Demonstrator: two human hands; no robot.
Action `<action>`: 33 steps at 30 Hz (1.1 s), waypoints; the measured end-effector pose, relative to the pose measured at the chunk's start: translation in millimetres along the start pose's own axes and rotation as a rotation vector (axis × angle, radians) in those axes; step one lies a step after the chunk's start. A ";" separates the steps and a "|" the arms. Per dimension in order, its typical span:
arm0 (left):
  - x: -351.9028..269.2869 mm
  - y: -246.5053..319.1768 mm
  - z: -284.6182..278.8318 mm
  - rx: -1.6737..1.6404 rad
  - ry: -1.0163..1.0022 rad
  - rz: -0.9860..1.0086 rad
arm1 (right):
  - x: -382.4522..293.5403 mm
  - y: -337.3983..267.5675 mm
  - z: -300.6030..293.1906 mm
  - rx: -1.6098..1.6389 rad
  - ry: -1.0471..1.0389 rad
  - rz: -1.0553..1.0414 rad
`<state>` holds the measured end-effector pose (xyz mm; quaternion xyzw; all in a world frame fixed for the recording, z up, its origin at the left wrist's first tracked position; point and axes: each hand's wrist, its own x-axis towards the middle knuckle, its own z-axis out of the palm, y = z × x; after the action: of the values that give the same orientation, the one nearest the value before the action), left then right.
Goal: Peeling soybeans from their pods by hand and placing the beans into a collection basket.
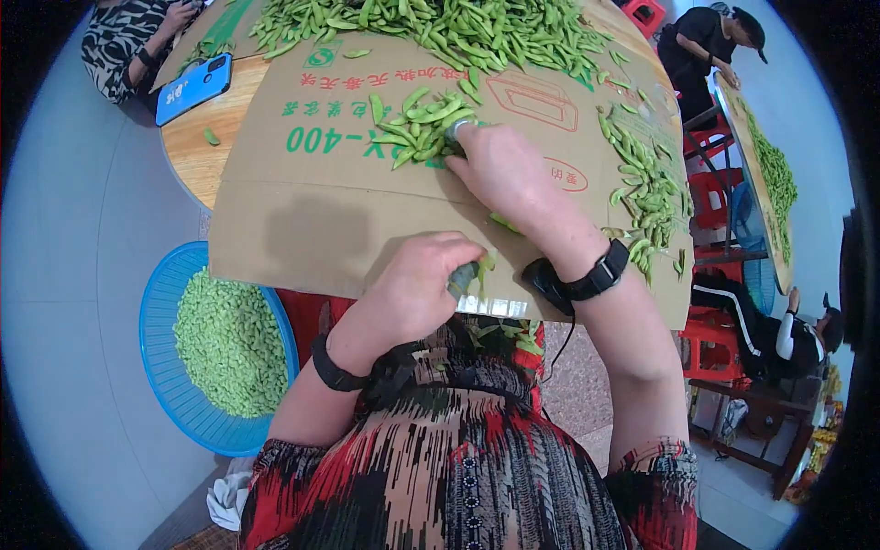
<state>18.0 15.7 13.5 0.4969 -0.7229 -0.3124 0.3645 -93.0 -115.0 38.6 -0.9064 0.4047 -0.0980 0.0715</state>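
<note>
My left hand is near the front edge of the flattened cardboard, its thumb and a covered fingertip closed on a green pod piece. Farther forward, my right hand reaches to the right side of a small pile of green soybean pods; its fingertips, one with a grey covering, touch the pile, and whether they grip a pod is hidden. A large heap of pods lies at the far side of the cardboard. Scattered pods and husks lie along its right side.
A blue plastic basket of shelled green beans stands at lower left. A blue phone lies on the wooden table. A person's arm is at upper left. Two people sit around another table with pods at right, near red stools.
</note>
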 end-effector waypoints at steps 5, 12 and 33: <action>-3.3 -3.4 -0.9 -0.139 -0.062 0.061 | -11.2 -4.5 -3.1 -0.038 0.033 -0.049; -4.5 0.9 -9.0 -0.425 -0.107 -0.220 | -74.6 61.6 -56.2 -0.133 0.184 0.335; 18.3 -5.9 19.1 -1.330 0.291 -0.407 | -75.9 3.0 9.2 0.866 0.096 0.272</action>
<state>0.5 -1.7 2.4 0.3309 -0.2156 -0.6799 0.6179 -142.6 -59.8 20.0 -0.7260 0.4447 -0.2897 0.4372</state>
